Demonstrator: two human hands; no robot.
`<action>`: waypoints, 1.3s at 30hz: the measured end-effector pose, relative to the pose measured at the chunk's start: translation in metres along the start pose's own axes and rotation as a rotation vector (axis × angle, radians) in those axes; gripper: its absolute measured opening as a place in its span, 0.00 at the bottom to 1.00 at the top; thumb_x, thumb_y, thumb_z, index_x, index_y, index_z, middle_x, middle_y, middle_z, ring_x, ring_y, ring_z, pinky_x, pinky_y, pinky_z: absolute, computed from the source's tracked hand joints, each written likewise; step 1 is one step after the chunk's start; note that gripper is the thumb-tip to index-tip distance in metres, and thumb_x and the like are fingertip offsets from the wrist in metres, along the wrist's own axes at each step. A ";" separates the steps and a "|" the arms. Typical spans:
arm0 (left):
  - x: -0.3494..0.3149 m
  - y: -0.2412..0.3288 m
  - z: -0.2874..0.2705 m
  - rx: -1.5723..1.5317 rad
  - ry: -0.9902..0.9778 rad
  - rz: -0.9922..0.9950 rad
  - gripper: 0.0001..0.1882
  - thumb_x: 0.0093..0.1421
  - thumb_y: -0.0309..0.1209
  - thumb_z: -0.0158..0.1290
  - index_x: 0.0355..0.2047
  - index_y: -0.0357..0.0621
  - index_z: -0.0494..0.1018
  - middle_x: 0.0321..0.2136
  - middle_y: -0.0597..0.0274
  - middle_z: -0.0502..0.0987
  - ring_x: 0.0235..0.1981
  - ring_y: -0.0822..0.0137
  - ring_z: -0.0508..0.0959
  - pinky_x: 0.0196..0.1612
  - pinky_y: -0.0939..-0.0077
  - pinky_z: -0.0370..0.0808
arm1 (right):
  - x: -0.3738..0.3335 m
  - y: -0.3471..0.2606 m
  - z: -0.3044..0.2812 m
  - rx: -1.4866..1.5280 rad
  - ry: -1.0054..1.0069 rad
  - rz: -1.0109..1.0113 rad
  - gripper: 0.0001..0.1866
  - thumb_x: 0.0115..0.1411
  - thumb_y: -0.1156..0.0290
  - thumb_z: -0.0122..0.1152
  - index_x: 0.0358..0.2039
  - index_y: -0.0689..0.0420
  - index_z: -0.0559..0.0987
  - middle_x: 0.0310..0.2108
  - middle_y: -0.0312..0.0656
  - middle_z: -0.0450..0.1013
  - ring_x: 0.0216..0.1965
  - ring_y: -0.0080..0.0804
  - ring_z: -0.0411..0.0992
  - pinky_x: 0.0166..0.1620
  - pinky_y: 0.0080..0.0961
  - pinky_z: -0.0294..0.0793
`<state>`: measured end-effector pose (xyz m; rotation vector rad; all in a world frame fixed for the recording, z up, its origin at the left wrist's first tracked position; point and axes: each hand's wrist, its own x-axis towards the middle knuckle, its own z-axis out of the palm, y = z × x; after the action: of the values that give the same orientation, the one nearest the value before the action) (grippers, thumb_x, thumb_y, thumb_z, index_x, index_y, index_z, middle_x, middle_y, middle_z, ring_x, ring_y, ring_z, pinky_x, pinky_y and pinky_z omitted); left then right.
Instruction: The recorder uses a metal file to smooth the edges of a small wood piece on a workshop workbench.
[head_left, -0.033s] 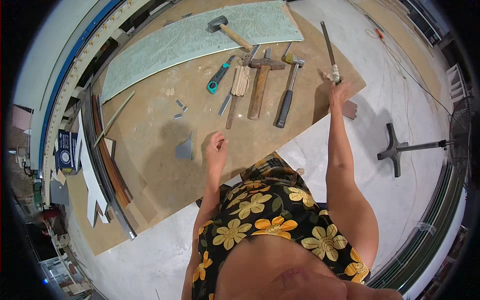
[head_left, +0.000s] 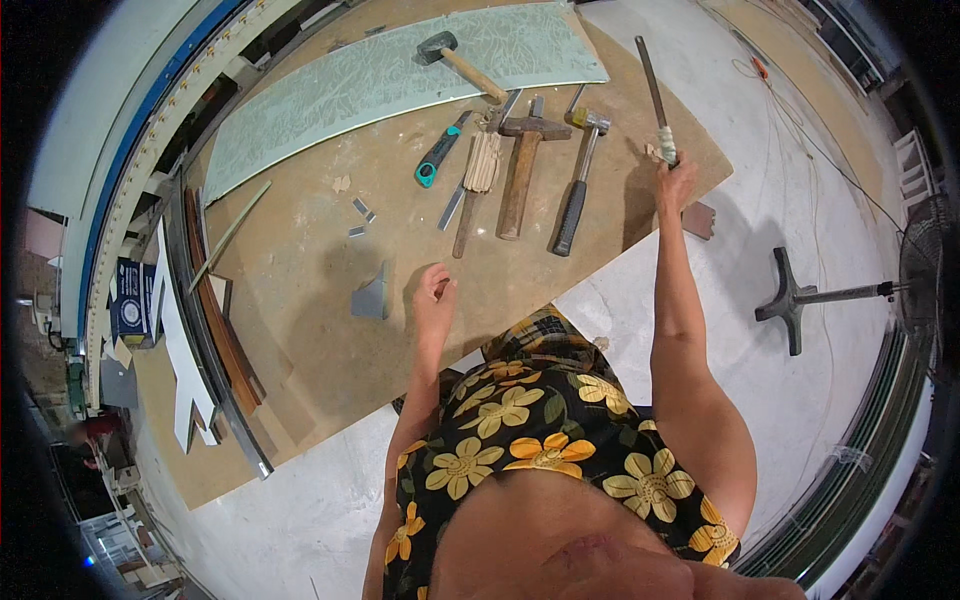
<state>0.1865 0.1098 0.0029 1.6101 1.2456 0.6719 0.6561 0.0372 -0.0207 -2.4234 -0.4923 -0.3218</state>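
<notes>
In my right hand (head_left: 677, 180) is a long dark metal bar (head_left: 651, 85) with a pale wrapped grip. My fingers close around its lower end, and its tip points away from me, above the table's right part. My left hand (head_left: 434, 292) hovers near the front edge with fingers loosely curled in and nothing visible in them. Between the hands lie a rubber-grip hammer (head_left: 572, 205), a wooden-handled hammer (head_left: 520, 180), a tool wrapped in tan strips (head_left: 482, 165) and a teal utility knife (head_left: 436, 160). A grey offcut (head_left: 370, 298) rests left of my left hand.
A black-headed mallet (head_left: 465, 68) lies on a pale green panel (head_left: 330, 100) at the table's far side. Brown strips and a metal rail (head_left: 225, 390) line the left. Off the right side, a black stand base (head_left: 785, 300) is on the floor.
The bar in my right hand has shifted slightly, its tip a little farther away and to the left. My left hand stays where it was.
</notes>
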 end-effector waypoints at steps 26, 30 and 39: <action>0.016 0.105 -0.032 -0.741 -0.061 0.104 0.20 0.64 0.33 0.51 0.54 0.37 0.69 0.43 0.61 0.77 0.38 0.73 0.77 0.41 0.78 0.72 | -0.201 -0.145 -0.105 0.958 -1.248 -0.347 0.15 0.56 0.77 0.60 0.44 0.65 0.74 0.37 0.33 0.73 0.38 0.17 0.67 0.44 0.17 0.66; 0.017 0.093 -0.033 -0.809 -0.127 0.077 0.19 0.65 0.30 0.50 0.55 0.36 0.68 0.44 0.58 0.77 0.40 0.73 0.77 0.41 0.77 0.74 | -0.210 -0.148 -0.110 0.955 -1.309 -0.353 0.15 0.56 0.76 0.60 0.44 0.65 0.75 0.37 0.32 0.73 0.38 0.17 0.66 0.44 0.17 0.66; 0.011 0.092 -0.036 -0.894 -0.132 0.043 0.17 0.65 0.29 0.49 0.53 0.34 0.69 0.43 0.54 0.78 0.39 0.71 0.77 0.40 0.77 0.74 | -0.213 -0.150 -0.112 0.981 -1.377 -0.343 0.14 0.55 0.76 0.59 0.43 0.64 0.76 0.34 0.31 0.73 0.36 0.15 0.66 0.43 0.16 0.66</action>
<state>0.1966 0.1305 0.0994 0.9093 0.6486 0.9556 0.3893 0.0191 0.0729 -1.2418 -1.2403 1.2525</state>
